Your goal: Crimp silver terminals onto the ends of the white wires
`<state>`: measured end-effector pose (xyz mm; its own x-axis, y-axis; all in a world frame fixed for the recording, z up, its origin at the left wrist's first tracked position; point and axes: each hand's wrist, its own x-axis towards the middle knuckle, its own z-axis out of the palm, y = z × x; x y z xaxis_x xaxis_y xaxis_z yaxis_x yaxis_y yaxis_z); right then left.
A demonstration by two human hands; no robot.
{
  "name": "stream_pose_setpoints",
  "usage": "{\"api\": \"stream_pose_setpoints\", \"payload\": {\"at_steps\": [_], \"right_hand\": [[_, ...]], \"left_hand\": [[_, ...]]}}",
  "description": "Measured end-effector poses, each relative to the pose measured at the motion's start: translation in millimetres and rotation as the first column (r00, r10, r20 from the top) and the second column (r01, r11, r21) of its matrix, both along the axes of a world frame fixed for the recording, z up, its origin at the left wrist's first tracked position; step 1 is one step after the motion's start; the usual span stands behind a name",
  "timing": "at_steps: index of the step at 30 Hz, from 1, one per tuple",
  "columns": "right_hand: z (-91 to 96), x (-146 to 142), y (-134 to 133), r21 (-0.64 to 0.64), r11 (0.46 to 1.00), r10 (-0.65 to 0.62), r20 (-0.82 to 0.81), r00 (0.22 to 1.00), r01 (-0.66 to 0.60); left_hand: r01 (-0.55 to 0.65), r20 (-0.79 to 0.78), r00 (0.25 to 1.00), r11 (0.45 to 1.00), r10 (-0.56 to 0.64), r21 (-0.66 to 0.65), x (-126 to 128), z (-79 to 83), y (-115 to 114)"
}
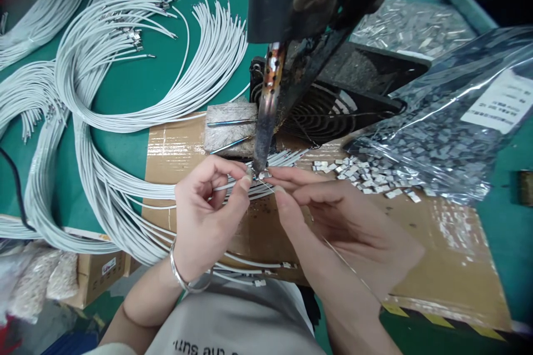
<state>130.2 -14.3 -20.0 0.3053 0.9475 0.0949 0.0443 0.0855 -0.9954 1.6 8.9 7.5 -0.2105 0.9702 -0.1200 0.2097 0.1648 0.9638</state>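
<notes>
Because the soldering iron point(270, 94) points down between the hands, both seem brought close so their wires meet at its tip. The left hand point(210, 205) pinches a white cable point(222, 186) narrowly, its end just left of the tip, details too small to tell. From the near right, the right hand point(333, 211) holds thin wire point(347, 264) between thumb and fingers. Metal pieces point(370, 175) lie right, probably for easy reach.

Electronics workshop: soldering iron point(272, 80), white cable bundles point(137, 121), bagged small parts point(437, 136).
</notes>
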Motion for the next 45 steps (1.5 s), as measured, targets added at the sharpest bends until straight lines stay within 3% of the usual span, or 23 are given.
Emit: {"api": "stream_pose_setpoints", "payload": {"at_steps": [17,45], "right_hand": [[-1.3,0.9,-0.8,-0.027,0.999,0.018,-0.007,1.0,-0.018],[-5.0,4.6,-1.2,0.039,0.997,0.071,0.048,0.996,-0.073]], "left_hand": [[0.0,-0.055,0.998,1.0,0.0,-0.006,2.2,-1.6,-3.7],[-0.023,-0.073,0.997,0.999,0.026,0.042,3.7,-2.3,-7.8]]}}
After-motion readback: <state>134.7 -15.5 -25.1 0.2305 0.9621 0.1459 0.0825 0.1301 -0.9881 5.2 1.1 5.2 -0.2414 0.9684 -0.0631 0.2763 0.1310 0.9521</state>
